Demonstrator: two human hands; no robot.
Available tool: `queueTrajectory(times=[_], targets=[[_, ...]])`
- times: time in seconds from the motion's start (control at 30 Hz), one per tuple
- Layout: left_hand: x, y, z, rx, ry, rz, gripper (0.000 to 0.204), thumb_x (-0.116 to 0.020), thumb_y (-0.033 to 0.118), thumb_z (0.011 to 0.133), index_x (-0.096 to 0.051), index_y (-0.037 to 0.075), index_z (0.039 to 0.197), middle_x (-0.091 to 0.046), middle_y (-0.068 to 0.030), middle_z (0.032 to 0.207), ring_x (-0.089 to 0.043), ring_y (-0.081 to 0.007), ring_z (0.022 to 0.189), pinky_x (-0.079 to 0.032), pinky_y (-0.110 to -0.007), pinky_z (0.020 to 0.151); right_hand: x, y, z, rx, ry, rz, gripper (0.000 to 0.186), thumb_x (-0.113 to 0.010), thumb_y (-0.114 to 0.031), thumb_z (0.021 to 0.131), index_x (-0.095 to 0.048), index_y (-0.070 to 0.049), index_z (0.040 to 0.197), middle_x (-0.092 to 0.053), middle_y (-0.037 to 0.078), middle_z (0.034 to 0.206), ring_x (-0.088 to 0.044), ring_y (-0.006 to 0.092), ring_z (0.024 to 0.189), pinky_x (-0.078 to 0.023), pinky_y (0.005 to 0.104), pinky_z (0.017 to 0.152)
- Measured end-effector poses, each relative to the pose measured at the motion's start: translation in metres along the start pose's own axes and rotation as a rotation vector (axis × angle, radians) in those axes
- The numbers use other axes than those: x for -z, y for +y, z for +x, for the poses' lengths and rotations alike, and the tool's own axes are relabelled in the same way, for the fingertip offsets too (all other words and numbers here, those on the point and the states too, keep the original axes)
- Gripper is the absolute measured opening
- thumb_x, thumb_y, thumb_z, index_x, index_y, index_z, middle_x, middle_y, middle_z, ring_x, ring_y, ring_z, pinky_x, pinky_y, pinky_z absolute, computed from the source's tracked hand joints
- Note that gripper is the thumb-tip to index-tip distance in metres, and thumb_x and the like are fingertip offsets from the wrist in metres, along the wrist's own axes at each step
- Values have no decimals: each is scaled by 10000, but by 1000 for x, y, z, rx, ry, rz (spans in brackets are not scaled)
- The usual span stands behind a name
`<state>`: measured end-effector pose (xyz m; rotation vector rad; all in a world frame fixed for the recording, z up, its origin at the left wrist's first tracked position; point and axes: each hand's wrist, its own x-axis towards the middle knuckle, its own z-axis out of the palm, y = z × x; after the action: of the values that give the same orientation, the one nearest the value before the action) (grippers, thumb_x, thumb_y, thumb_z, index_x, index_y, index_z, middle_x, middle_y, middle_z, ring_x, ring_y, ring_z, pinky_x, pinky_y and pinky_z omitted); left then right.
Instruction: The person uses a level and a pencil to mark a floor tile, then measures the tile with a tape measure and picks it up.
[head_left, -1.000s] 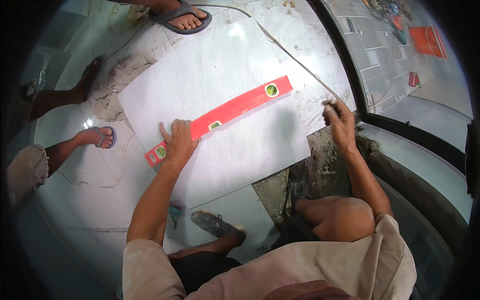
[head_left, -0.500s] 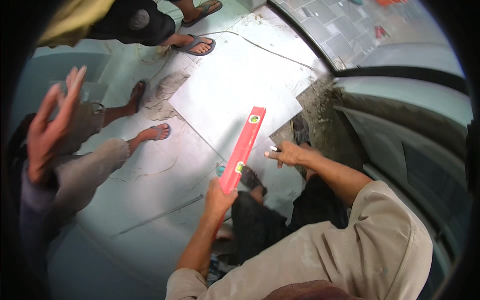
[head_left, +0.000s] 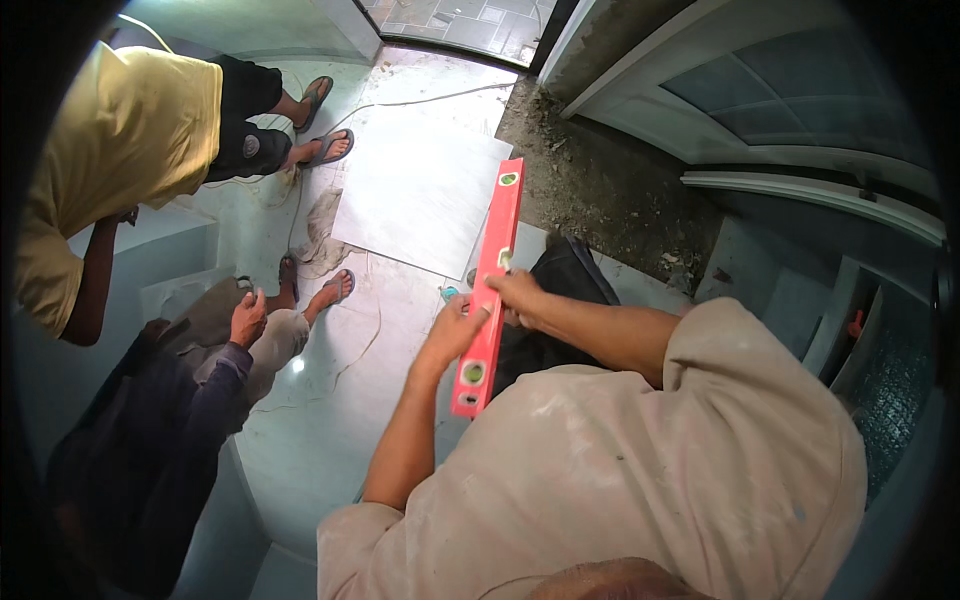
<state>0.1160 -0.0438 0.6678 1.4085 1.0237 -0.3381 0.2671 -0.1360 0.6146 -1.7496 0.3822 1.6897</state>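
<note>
Left hand [head_left: 455, 332] and right hand [head_left: 517, 296] pinch the red spirit level [head_left: 491, 250] midway. A slack grip could drop it, jarring its vials [head_left: 473, 373].

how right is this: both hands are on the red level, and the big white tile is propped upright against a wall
Not quite: the white tile lies on the floor, not propped against a wall, as the head view shows. The rest is right: the left hand and right hand are both on the red level.
</note>
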Motion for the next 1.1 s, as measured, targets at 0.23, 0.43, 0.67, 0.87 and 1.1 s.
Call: queueTrajectory(times=[0.23,0.43,0.67,0.87,1.1], targets=[[21,-46,-22,128,148,-45,473,-543,394,1028,-713,-12,854,-733,-129,824,-666,-221,742,-540,-378,758,255,16,87,122,221,447,449,-737,-286,861,-607,-75,1236,-696,154,1073,-706,324,889,-604,470,766],[4,-222,-110,584,180,417,254,-603,287,962,-691,50,936,-720,-182,813,-680,-347,754,-572,-423,701,456,64,2,246,244,448,333,-709,-302,852,-711,-85,1104,-723,109,1058,-667,251,821,-540,331,707],[-59,-241,-179,115,281,705,200,-658,223,880,-665,39,801,-637,-121,790,-659,-302,769,-566,-411,624,559,158,-46,66,538,296,421,-739,-291,852,-648,-13,1155,-711,155,1038,-712,340,858,-585,500,752],[-110,-156,-96,-128,314,234,319,-471,206,870,-570,31,622,-542,-119,591,-557,-257,547,-440,-418,506,596,240,-72,-121,890,-258,506,-760,-320,840,-702,37,1193,-719,228,1172,-715,393,1029,-566,488,856],[177,-149,-46,-581,-66,354,80,-569,127,909,-577,54,877,-568,-56,667,-523,-168,554,-478,-332,559,379,220,-47,150,630,90,493,-770,-260,847,-672,98,1171,-720,243,1080,-721,359,945,-571,459,824]])
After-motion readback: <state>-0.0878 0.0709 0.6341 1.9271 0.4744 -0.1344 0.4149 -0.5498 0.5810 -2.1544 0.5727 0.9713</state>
